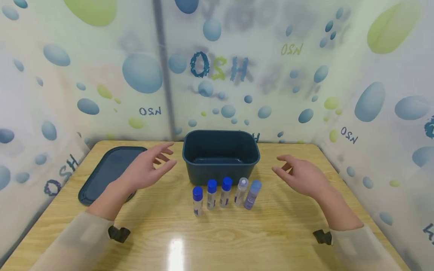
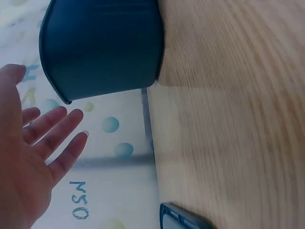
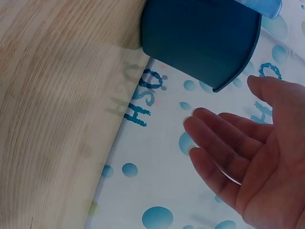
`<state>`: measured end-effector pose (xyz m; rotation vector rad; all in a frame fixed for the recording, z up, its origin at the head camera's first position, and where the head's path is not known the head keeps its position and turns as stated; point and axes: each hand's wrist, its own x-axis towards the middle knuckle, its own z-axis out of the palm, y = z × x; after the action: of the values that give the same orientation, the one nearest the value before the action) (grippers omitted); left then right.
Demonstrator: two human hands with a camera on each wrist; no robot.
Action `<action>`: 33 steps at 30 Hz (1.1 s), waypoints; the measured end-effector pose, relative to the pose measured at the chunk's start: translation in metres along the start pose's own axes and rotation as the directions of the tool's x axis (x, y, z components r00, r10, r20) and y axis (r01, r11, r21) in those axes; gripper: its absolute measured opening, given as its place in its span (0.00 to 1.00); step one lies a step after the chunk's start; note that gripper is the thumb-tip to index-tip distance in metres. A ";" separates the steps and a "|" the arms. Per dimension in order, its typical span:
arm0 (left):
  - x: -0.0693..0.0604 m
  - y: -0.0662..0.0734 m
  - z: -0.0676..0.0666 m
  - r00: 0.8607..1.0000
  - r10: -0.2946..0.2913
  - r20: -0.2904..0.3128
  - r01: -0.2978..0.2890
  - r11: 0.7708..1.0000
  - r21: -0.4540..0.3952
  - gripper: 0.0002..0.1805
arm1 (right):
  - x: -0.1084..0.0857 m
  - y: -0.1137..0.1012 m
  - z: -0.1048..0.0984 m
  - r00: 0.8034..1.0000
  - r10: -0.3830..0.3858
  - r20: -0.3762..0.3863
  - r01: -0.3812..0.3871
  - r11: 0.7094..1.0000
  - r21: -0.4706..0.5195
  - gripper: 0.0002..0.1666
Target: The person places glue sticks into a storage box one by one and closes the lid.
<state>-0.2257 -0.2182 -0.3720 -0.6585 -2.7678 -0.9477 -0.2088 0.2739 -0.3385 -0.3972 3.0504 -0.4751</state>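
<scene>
A dark blue plastic bin (image 1: 221, 169) stands near the back of the table with its top uncovered. In front of it several glue sticks stand in a row: three have dark blue caps, including the leftmost glue stick (image 1: 197, 201). Farther right are a clear-capped glue stick (image 1: 241, 192) and a purple glue stick (image 1: 251, 197) with a light blue cap. My left hand (image 1: 146, 167) hovers left of the bin, fingers relaxed, holding nothing. On the bin's other side, my right hand (image 1: 301, 175) hangs in the air with loosely bent fingers and holds nothing. Neither hand touches the bin.
A dark blue lid (image 1: 112, 169) lies flat at the table's left, partly hidden by my left hand and forearm. The wooden table (image 1: 217, 241) ends against curtains (image 1: 210, 105) printed with blue and green drops at the back and both sides.
</scene>
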 end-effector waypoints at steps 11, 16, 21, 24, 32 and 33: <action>0.044 0.005 0.021 0.991 -0.096 0.093 0.102 0.993 -0.064 0.50 | -0.003 -0.001 0.001 1.000 -0.002 -0.016 0.003 1.000 0.014 0.35; 0.053 0.009 0.029 0.985 -0.127 0.120 0.128 0.992 -0.002 0.56 | -0.004 -0.001 0.003 1.000 -0.002 -0.017 0.002 1.000 0.009 0.34; 0.054 0.010 0.030 0.978 -0.161 0.136 0.160 0.987 0.018 0.59 | -0.005 -0.003 0.004 1.000 -0.001 -0.027 0.001 1.000 0.007 0.33; 0.054 0.010 0.031 0.977 -0.167 0.132 0.166 0.986 0.017 0.60 | -0.006 -0.005 0.005 0.999 -0.009 -0.038 0.010 1.000 0.021 0.32; 0.054 0.008 0.036 0.971 -0.183 0.155 0.192 0.980 -0.048 0.61 | -0.010 -0.006 0.012 0.999 -0.036 -0.041 0.045 0.971 0.237 0.25; 0.054 0.008 0.036 0.970 -0.185 0.156 0.195 0.980 -0.050 0.61 | -0.011 -0.006 0.013 0.999 -0.032 -0.035 0.040 0.963 0.267 0.25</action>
<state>-0.2705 -0.1709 -0.3817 -0.4989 -2.9888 -1.0702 -0.1958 0.2673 -0.3497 -0.4361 2.9515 -0.8896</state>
